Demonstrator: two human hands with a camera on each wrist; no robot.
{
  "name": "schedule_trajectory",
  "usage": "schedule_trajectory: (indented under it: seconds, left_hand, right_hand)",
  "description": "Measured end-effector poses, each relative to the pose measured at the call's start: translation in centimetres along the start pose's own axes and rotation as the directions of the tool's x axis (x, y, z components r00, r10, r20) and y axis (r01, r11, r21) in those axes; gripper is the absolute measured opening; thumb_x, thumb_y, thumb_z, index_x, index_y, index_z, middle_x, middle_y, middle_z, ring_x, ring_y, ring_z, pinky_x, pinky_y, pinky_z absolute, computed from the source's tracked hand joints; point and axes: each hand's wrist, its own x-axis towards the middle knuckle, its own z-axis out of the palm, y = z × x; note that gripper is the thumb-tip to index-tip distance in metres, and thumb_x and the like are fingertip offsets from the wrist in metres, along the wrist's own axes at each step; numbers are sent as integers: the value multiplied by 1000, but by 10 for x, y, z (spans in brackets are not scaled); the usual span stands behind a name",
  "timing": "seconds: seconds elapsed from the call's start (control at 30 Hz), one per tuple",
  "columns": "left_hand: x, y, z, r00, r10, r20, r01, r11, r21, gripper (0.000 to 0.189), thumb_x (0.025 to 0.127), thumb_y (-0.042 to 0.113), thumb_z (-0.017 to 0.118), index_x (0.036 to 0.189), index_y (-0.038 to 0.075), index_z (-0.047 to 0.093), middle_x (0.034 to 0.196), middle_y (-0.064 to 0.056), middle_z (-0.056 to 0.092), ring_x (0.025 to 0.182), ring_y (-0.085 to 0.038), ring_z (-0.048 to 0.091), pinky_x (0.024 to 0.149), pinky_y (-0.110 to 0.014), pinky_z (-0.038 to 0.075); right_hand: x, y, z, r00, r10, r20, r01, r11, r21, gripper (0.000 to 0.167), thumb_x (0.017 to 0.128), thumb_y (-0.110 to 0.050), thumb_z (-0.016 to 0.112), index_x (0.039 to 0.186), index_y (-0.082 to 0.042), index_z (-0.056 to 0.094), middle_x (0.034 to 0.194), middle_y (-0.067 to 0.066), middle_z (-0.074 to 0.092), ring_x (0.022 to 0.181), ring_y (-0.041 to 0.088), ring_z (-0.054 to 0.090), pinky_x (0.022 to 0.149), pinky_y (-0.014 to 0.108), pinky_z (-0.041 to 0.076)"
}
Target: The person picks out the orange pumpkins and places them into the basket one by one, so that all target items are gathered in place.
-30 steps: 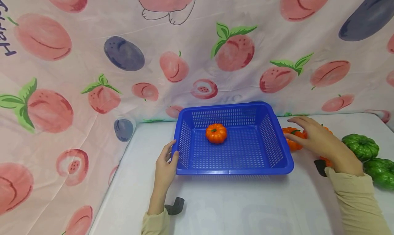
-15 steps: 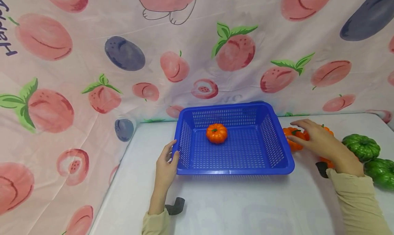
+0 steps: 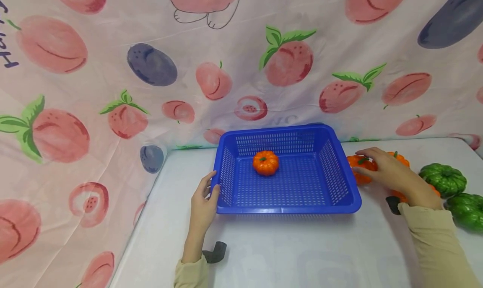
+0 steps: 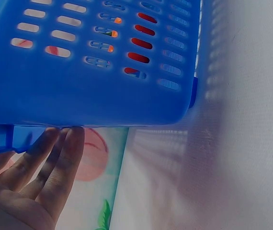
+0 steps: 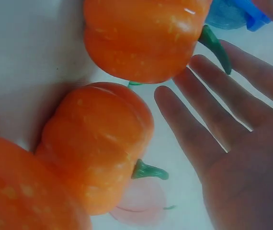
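A blue plastic basket (image 3: pixel 279 210) stands on the white table with one small orange toy pumpkin (image 3: pixel 266 163) inside. My left hand (image 3: pixel 203 206) is at its left side; in the left wrist view the straight fingers (image 4: pixel 62 167) touch the basket wall (image 4: pixel 88 98) from outside. Just right of the basket, my right hand (image 3: pixel 392 175) hovers around another orange pumpkin (image 3: pixel 360 170), thumb and fingers apart. In the right wrist view its fingers lie extended beside that green-stemmed pumpkin (image 5: pixel 146 40); whether they touch it I cannot tell.
More orange pumpkins (image 3: pixel 401 159) lie behind and under the right forearm, partly hidden. Two green pumpkins (image 3: pixel 443 180) sit farther right. A peach-printed cloth (image 3: pixel 241 82) hangs behind and left of the table. Black straps (image 3: pixel 215 253) show at both wrists.
My right hand has shifted slightly to the right and lower over the orange pumpkin. The left hand and the basket have stayed in place.
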Motion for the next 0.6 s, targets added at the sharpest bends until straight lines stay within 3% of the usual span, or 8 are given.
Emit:
schedule_trajectory:
  seconds: [0.23,0.6]
  left_hand:
    - [0,-2,0,1000,-9,-1,9,1000,-3,42,101,9,55,142,18,53,129,-16,61,114,-32,64,93,-50,54]
    - [0,0,0,1000,-3,-5,3,1000,2,42,101,9,55,142,17,53,129,-17,61,113,-32,64,93,-51,54]
  right_hand:
    - [4,6,2,1000,-10,29,10,1000,8,62,95,-35,67,132,11,51,133,34,49,125,50,43,104,68,33]
    - [8,9,4,999,9,51,-10,1000,7,69,91,-36,71,135,11,47,136,36,45,124,52,42,105,69,32]
